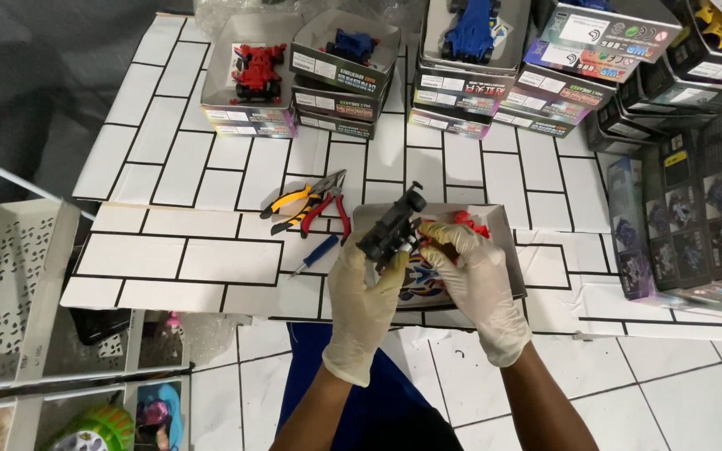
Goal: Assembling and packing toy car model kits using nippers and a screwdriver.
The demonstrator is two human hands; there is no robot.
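table cover (211, 259) white, black brick lines | pliers (298, 205) yellow, red | toy chassis (392, 230) seemingly black

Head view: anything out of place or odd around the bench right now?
Nothing looks damaged or spilled. The pliers and cutters lie crossed, the blue screwdriver beside them. Both hands, left hand and right hand, hold a dark toy car chassis over an open box.
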